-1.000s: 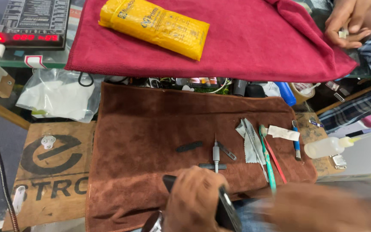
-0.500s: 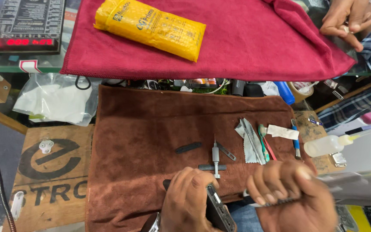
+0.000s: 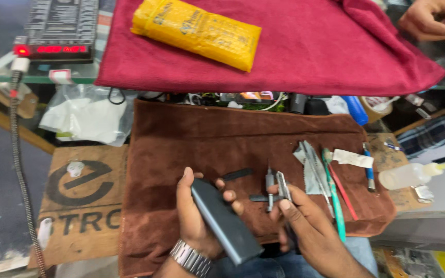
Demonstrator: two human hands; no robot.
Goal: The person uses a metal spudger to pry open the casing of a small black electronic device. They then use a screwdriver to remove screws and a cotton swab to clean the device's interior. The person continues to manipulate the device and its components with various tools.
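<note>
A cluttered worktop [image 3: 387,154] is carrying a brown, plush cloth mat [image 3: 191,139] spread flat across its middle. On the mat, a short black strip [image 3: 237,174] is lying beside a small grey metal screwdriver [image 3: 270,185] and slim metal tweezers [image 3: 283,186]. Toward the mat's right side, a torn scrap of grey foil [image 3: 307,167] is lying next to a green toothbrush [image 3: 334,198] and a thin red stick [image 3: 342,191]. A clear plastic squeeze bottle [image 3: 405,176] is lying on its side just off the mat. Behind, a crimson towel [image 3: 325,46] is covering a raised glass shelf [image 3: 42,78] and bearing a yellow plastic packet [image 3: 197,32].
</note>
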